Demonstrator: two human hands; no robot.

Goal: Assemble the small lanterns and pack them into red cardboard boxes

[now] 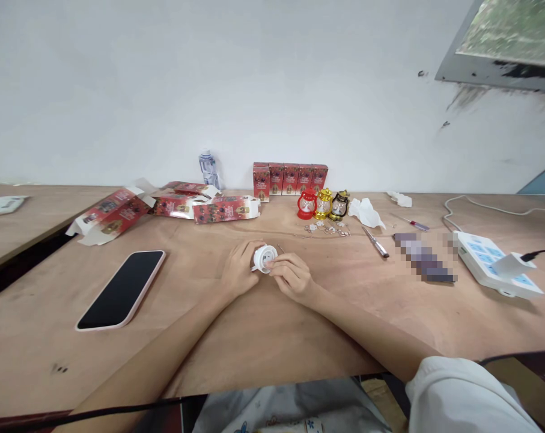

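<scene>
Near the middle of the table, my left hand is wrapped round a small white plastic piece that looks like a miniature lantern. Its round underside, with dark details inside, faces me. My right hand has its fingers closed in a pinch at the right edge of that underside; anything between the fingertips is too small or hidden to name. A red lantern, a gold lantern and a black lantern stand upright beyond my hands. Small metal and white parts lie scattered in front of them.
Several red boxes stand against the wall, with opened boxes and a bottle leftward. A phone lies left. On the right are crumpled tissue, screwdrivers, a pixelated item and a power strip.
</scene>
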